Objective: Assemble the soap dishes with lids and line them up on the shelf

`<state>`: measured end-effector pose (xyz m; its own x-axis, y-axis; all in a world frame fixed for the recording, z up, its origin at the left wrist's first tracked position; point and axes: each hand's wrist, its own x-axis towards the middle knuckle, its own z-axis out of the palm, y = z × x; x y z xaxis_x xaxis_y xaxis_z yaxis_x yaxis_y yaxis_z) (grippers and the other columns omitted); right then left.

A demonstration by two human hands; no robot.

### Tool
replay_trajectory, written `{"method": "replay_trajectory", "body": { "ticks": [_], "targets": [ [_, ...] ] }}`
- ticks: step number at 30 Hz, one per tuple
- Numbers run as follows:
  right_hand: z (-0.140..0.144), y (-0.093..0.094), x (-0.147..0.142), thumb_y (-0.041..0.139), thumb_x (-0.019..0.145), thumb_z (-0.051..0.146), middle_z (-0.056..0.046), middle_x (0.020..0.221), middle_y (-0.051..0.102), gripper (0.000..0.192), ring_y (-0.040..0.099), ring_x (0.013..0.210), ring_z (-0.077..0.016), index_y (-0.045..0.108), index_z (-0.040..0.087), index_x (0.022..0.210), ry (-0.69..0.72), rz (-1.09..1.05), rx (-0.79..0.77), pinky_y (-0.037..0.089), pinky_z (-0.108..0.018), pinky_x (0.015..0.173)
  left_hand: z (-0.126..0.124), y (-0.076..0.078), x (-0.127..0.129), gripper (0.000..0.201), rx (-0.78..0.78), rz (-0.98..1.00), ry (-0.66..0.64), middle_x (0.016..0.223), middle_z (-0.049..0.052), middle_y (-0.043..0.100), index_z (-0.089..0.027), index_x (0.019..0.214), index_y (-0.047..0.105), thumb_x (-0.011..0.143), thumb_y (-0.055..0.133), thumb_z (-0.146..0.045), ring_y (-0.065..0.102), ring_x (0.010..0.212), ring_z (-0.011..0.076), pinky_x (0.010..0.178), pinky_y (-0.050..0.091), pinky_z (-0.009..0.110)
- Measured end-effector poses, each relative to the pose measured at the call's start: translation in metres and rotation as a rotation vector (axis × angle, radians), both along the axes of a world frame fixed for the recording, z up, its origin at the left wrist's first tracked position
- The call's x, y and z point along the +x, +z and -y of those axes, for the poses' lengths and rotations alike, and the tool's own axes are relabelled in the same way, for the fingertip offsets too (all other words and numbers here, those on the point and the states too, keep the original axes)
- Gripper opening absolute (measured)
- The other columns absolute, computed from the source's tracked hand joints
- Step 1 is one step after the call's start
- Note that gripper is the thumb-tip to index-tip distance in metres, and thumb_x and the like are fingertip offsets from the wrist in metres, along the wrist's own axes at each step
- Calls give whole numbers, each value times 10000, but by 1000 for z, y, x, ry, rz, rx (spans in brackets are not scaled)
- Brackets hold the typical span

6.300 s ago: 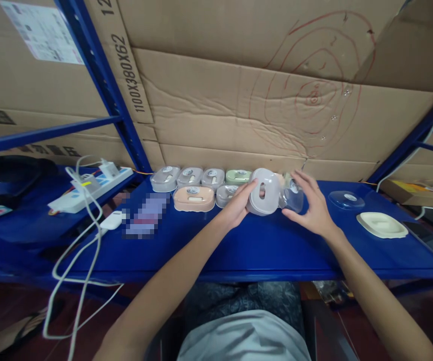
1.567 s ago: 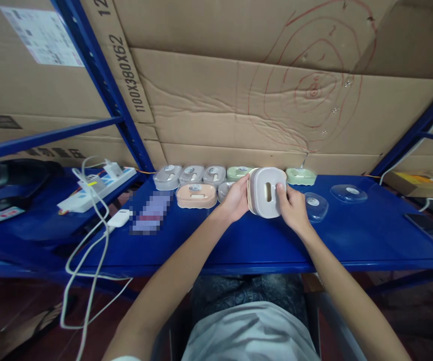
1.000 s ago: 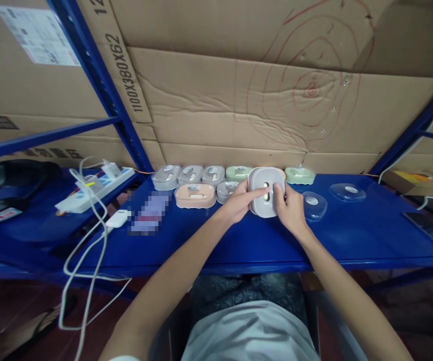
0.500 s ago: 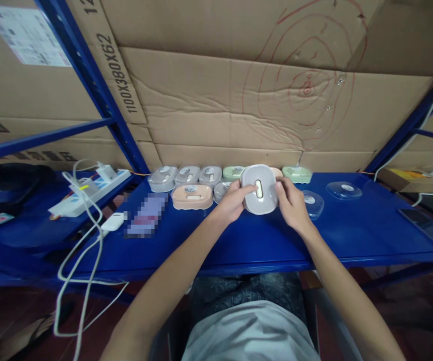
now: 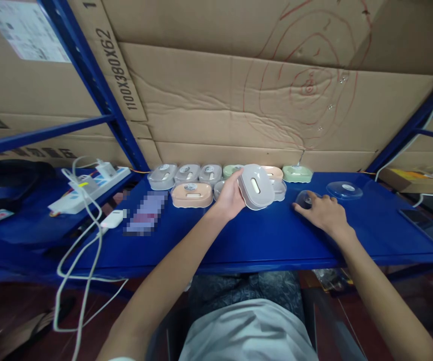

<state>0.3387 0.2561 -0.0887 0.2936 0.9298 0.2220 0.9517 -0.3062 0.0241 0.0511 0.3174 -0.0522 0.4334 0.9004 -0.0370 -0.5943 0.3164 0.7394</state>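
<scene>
The left hand (image 5: 230, 196) is gripping a grey box (image 5: 255, 186), holding it tilted just above the worktop (image 5: 254, 240) in front of the row. The right hand (image 5: 323, 213) is lying with fingers spread, pressing on a clear lid (image 5: 303, 199) that is resting flat on the worktop. This box is showing no clear lid, so it looks as if capping it is what is left. A second lid (image 5: 344, 189) is waiting further right. Closed boxes (image 5: 191, 194), grey, peach and green, are standing lined up behind; what is inside them cannot be told.
</scene>
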Motion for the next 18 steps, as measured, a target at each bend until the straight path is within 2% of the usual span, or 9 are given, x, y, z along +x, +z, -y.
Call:
{"method": "replay_trajectory", "body": {
  "ticks": [3,6,8,10,12,14,16,18],
  "targets": [
    [2,-2,0,636,933,718,-268,1283,717,781,690,1179,-475,629,236,1547,75,-20,-14,549,-561,909,-1,1,-1,446,-10,-9,-36,1193,140,800,-178,1288,725,1002,638,-509,736,1188,329,1060,568,468],
    [1,-5,-2,625,962,651,-295,1384,682,754,695,1195,-486,611,211,1575,138,-15,33,555,-584,932,0,2,-1,465,-2,-2,-59,1179,140,804,-186,1303,721,1000,635,-528,741,1178,336,1058,567,476],
    [-1,-4,-4,587,996,616,-295,1437,666,728,679,1264,-489,604,193,1588,160,-74,90,556,-606,979,1,3,0,474,6,7,-75,1182,139,805,-190,1316,718,1011,620,-540,742,1179,336,1061,565,478],
    [-3,4,-8,544,1027,576,-273,1514,637,709,632,1378,-465,580,172,1609,230,-167,221,542,-614,1065,1,2,0,483,12,19,-91,1191,139,805,-196,1333,718,1027,596,-550,743,1183,334,1067,562,478],
    [-2,15,-17,508,1052,562,-235,1607,580,706,555,1490,-430,536,172,1639,382,-241,396,499,-618,1165,2,2,1,497,19,26,-116,1203,143,804,-199,1347,721,1034,586,-561,743,1188,339,1073,558,485],
    [1,26,-35,493,1070,562,-187,1689,507,700,475,1570,-399,483,210,1675,590,-277,508,442,-619,1245,3,1,1,511,30,30,-152,1210,157,804,-187,1348,730,1034,594,-567,743,1194,347,1080,554,490],
    [3,31,-58,494,1080,555,-153,1744,436,702,413,1618,-377,424,254,1710,767,-278,540,402,-610,1290,4,1,0,512,43,34,-187,1209,167,806,-172,1341,739,1036,602,-561,745,1201,349,1091,549,484],
    [2,29,-80,505,1082,542,-139,1792,346,722,369,1642,-377,362,283,1741,858,-244,547,382,-611,1307,5,2,0,504,55,42,-210,1203,170,810,-167,1334,746,1044,598,-551,748,1201,347,1095,549,479]
  ]
}}
